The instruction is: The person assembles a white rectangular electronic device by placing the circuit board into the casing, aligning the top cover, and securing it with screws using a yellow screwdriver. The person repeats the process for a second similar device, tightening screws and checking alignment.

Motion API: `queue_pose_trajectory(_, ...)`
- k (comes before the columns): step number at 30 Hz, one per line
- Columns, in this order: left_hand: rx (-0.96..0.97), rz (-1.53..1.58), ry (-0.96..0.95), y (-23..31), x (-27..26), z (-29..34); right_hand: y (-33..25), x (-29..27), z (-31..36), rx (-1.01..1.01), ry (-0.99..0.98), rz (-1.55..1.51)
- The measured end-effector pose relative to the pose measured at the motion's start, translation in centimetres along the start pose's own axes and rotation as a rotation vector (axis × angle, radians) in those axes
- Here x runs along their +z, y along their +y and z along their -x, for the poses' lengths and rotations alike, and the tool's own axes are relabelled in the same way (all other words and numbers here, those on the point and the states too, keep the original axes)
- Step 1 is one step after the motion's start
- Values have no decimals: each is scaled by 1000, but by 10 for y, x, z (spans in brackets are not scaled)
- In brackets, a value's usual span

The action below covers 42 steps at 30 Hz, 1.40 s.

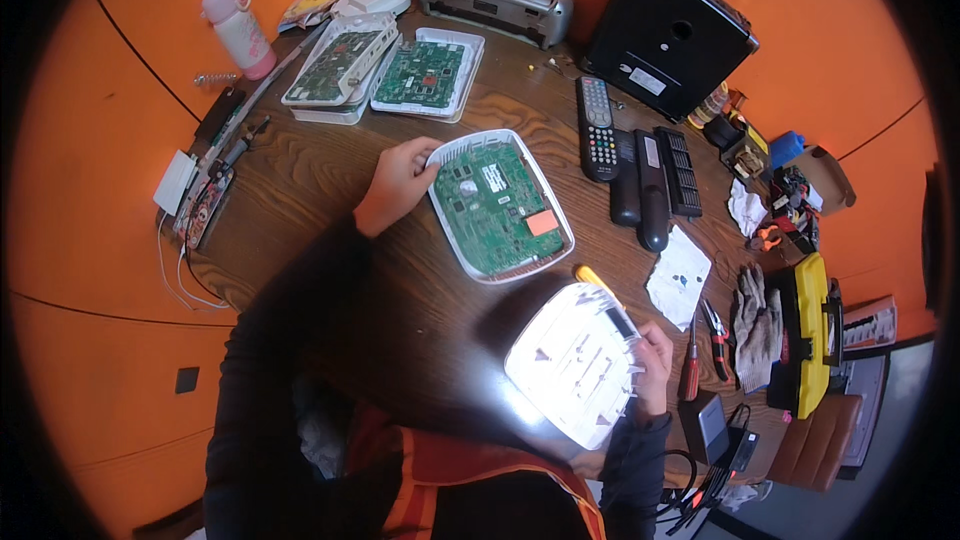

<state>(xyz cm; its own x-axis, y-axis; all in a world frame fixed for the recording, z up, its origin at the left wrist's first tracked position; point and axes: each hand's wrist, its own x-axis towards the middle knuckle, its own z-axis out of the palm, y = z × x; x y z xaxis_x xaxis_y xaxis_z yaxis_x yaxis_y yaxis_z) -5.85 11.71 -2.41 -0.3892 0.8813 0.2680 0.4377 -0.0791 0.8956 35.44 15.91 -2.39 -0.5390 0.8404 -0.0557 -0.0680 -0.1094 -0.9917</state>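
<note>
Near the table's middle lies an open white plastic casing (553,192) with a green circuit board (478,222) inside it. An orange-pink square pad (541,223) sits on the board near its right edge. My left hand (402,183) pinches the casing's upper left corner between thumb and fingers. Closer to me, my right hand (655,365) grips the right edge of a white slotted plastic cover (565,360). This cover is tilted, brightly lit and apart from the casing. A yellow handle (595,280) shows just beyond the cover, partly hidden by it.
More open casings with boards (420,75) stand at the far left, by a pink bottle (240,30). Several remotes (598,130) lie right of centre. Pliers (716,340), a red screwdriver (690,370), gloves (757,330) and a yellow toolbox (812,340) line the right side.
</note>
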Motion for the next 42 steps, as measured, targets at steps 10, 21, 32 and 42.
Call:
queue_pose_trajectory(10,-234,23,-81,41,0,94,-2,-3,-4,-113,130,122)
queue_pose_trajectory(21,-44,57,-307,21,-7,72,-31,2,18,153,114,185)
queue_pose_trajectory(32,-19,82,-352,13,-6,68,-36,60,32,415,-110,365)
queue_pose_trajectory(42,40,-28,-345,12,-6,74,-32,103,11,-88,-185,958)
